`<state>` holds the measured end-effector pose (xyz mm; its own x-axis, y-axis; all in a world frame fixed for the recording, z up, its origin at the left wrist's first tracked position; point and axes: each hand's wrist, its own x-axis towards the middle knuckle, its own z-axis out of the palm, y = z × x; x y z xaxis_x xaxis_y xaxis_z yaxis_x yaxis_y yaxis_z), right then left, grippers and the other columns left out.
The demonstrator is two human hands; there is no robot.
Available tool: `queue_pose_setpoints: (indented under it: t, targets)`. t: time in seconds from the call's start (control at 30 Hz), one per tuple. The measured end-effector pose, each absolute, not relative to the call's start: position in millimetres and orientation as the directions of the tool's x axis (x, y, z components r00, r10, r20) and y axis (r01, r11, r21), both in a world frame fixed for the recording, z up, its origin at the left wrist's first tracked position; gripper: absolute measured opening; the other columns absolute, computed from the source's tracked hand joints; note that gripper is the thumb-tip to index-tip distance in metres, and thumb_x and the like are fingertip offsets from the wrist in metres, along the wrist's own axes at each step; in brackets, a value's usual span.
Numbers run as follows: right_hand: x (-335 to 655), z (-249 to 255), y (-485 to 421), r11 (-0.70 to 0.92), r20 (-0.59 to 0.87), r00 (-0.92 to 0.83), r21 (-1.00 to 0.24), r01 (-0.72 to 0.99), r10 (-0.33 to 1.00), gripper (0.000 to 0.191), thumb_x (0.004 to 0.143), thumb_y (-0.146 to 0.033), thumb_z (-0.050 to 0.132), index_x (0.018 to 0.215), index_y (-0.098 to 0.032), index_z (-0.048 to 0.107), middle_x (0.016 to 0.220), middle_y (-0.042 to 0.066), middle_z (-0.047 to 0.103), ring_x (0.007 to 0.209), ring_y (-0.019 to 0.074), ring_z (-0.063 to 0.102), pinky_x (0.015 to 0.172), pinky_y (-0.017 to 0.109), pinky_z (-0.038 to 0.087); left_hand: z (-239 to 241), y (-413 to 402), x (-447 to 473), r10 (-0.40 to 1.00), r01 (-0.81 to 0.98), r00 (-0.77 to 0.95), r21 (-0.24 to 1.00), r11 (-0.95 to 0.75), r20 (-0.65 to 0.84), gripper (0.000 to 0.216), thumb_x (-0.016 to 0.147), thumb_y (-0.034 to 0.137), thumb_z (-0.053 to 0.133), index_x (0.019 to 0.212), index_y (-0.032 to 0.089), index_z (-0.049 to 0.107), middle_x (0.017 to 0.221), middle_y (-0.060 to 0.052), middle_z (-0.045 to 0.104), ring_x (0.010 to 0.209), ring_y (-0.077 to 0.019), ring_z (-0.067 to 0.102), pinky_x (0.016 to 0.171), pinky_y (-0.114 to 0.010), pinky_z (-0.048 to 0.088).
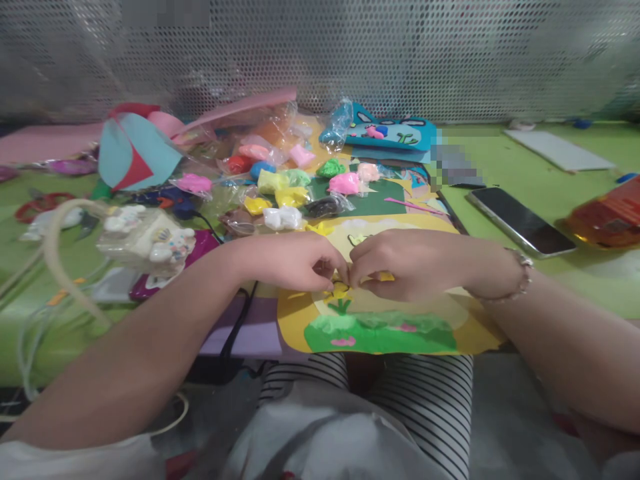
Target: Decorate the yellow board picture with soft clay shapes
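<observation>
My left hand (305,263) and my right hand (400,263) meet over a yellow paper picture (295,327), their fingertips pinched close together. Just below them is a yellow clay shape (341,291) edged with a thin dark line, above a small green stem. Whatever the fingertips pinch is too small and covered to make out. Green clay grass (380,337) with pink patches runs along the picture's lower part. Another dark-outlined pale shape (357,238) shows behind the right hand, which partly hides the picture's middle.
Several plastic-wrapped lumps of coloured clay (287,195) lie behind the picture. A blue decorated card (417,137) is at the back. To the right are a phone (520,220) and an orange bottle (607,217). Red-handled scissors (43,205), a white figured case (150,241) and cables are leftward.
</observation>
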<state>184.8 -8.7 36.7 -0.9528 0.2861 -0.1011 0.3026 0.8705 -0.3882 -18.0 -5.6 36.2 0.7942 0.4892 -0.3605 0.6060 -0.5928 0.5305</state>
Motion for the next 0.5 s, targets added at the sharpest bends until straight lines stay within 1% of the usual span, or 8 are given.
queue_pose_setpoints:
  t: [0.13, 0.27, 0.4, 0.5]
  targets:
    - [184.3, 36.9, -9.6, 0.874, -0.091, -0.957, -0.39, 0.29, 0.277, 0.021, 0.08, -0.009, 0.048, 0.085, -0.016, 0.067, 0.081, 0.004, 0.064, 0.068, 0.0115, 0.051, 0.061, 0.025, 0.033, 37.2, -6.4, -17.5, 0.49, 0.612, 0.79, 0.525, -0.592, -0.368, 0.023, 0.074, 0.017, 0.05, 0.09, 0.019, 0.067, 0.07, 0.001, 0.062, 0.062, -0.0105, 0.053, 0.057, -0.021, 0.034]
    - [183.9, 37.6, -10.6, 0.886, -0.07, -0.961, -0.373, 0.275, 0.269, 0.022, 0.081, -0.008, 0.048, 0.085, -0.016, 0.067, 0.08, 0.003, 0.064, 0.069, 0.0118, 0.052, 0.062, 0.025, 0.034, 40.2, -7.1, -16.3, 0.479, 0.618, 0.786, 0.526, -0.585, -0.391, 0.022, 0.076, 0.018, 0.049, 0.09, 0.018, 0.066, 0.076, 0.001, 0.064, 0.065, -0.0103, 0.053, 0.06, -0.021, 0.036]
    - [183.5, 36.7, -10.9, 0.884, -0.054, -0.966, -0.392, 0.253, 0.253, 0.024, 0.083, -0.009, 0.048, 0.094, -0.017, 0.068, 0.089, 0.004, 0.067, 0.075, 0.0131, 0.055, 0.067, 0.025, 0.037, 41.5, -7.3, -15.3, 0.469, 0.613, 0.79, 0.537, -0.58, -0.395, 0.021, 0.075, 0.017, 0.048, 0.087, 0.017, 0.065, 0.078, 0.001, 0.064, 0.067, -0.0101, 0.054, 0.06, -0.02, 0.036]
    - [182.9, 34.6, -10.9, 0.877, -0.05, -0.969, -0.417, 0.24, 0.241, 0.027, 0.085, -0.009, 0.048, 0.1, -0.019, 0.068, 0.094, 0.005, 0.069, 0.079, 0.0137, 0.057, 0.068, 0.025, 0.038, 40.5, -7.2, -15.3, 0.476, 0.616, 0.788, 0.523, -0.589, -0.391, 0.02, 0.074, 0.016, 0.048, 0.085, 0.017, 0.064, 0.078, 0.001, 0.065, 0.067, -0.01, 0.054, 0.06, -0.02, 0.036]
